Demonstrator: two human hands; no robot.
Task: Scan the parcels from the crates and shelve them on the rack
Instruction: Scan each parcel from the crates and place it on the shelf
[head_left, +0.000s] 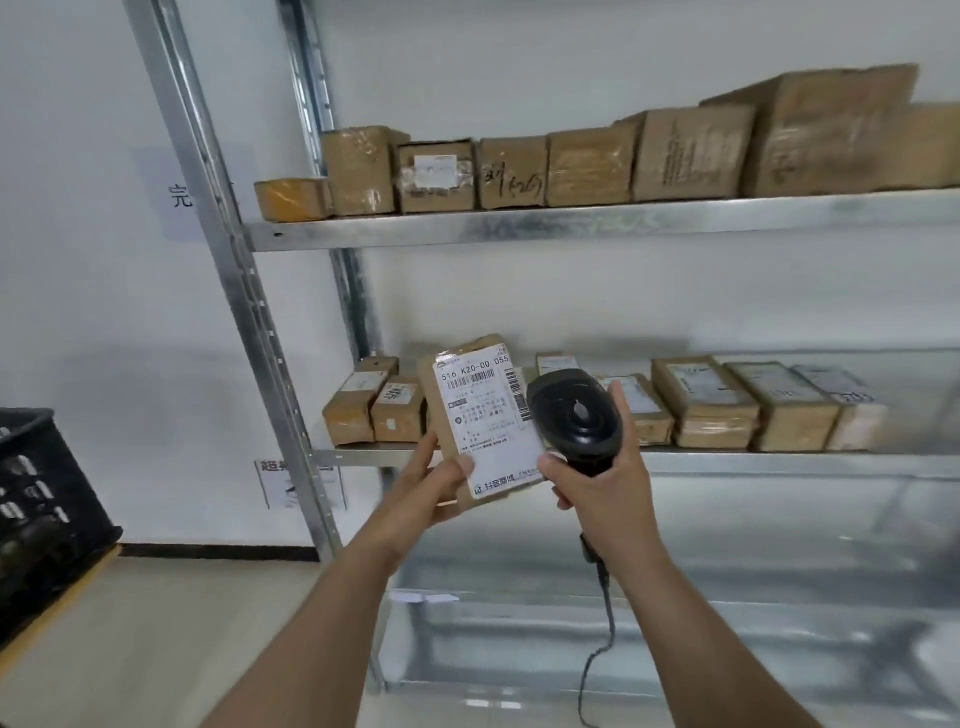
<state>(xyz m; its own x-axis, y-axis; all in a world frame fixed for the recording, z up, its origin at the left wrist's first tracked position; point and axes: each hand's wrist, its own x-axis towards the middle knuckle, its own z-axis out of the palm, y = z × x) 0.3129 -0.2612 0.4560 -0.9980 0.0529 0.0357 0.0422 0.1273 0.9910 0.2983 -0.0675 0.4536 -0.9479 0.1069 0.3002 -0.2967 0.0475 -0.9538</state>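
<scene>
We see the left hand (434, 480) gripping a brown parcel (480, 415) by its lower edge, thumb laid on the white shipping label (488, 421), while the right hand (597, 493) wraps around the handle of a black corded barcode scanner (574, 415) held just beside that label. Behind them stands the metal rack (571, 223), with rows of cardboard parcels on its upper shelf and its middle shelf (779, 460); a black crate (41, 499) sits at far left.
</scene>
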